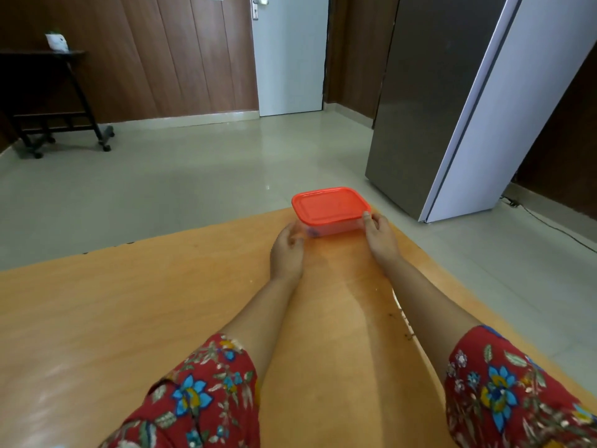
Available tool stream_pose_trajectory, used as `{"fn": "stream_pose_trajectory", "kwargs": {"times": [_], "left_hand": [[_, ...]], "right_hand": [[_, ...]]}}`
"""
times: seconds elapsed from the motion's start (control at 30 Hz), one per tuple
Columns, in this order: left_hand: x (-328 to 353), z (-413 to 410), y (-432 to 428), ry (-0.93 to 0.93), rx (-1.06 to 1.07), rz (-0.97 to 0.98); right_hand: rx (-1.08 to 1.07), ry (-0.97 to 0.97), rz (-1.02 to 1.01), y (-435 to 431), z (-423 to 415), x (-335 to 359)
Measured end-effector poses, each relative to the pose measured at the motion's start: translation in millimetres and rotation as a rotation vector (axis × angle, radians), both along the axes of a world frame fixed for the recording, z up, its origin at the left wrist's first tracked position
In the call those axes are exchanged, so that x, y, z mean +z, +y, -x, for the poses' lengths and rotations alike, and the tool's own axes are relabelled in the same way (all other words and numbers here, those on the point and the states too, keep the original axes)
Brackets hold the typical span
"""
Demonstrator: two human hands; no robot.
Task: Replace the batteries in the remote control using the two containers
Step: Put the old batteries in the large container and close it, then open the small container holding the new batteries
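Currently: container (pixel 331 211), red lid on, sits at table (pixel 129 318) far edge | my left hand (pixel 287 253) grips its left end | my right hand (pixel 381 237) grips its right end.

A lidded container (pixel 331 211) is set on the table (pixel 129 302), near its far edge and right of centre. It is flanked by the left hand (pixel 287 250) against its left end and the right hand (pixel 381 236) against its right end, both forearms being stretched over the tabletop. Beyond the table, a refrigerator (pixel 452 101) is placed at the right, a door (pixel 289 53) straight behind, and a wheeled stand (pixel 55 101) at the far left, with a small pot (pixel 57 42) on it
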State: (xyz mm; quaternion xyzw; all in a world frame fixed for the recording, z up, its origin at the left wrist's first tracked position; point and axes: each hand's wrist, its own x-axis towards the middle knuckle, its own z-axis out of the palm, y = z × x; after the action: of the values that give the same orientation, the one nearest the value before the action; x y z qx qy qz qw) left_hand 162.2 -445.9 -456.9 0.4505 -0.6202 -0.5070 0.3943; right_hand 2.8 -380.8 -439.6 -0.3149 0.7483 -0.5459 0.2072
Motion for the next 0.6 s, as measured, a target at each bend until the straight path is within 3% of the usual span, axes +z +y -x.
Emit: {"fn": "stream_pose_trajectory", "kwargs": {"times": [0.07, 0.17, 0.33, 0.6], "left_hand": [[13.6, -25.9, 21.5, 0.129, 0.026, -0.064], [46.3, -87.2, 72.8, 0.164, 0.01, -0.034], [88.6, -205.0, 173.9, 0.142, -0.051, -0.128], [98.9, -381.2, 302.6, 0.135, 0.128, -0.228]], "right_hand": [[-0.003, -0.011, 0.023, 22.4, -13.6, 5.0], [0.061, -0.128, 0.03, 64.5, -53.9, 23.9], [0.245, -0.349, 0.034, 151.2, -162.0, 71.1], [0.513, -0.624, -0.003, 249.9, -340.1, 109.9]]}}
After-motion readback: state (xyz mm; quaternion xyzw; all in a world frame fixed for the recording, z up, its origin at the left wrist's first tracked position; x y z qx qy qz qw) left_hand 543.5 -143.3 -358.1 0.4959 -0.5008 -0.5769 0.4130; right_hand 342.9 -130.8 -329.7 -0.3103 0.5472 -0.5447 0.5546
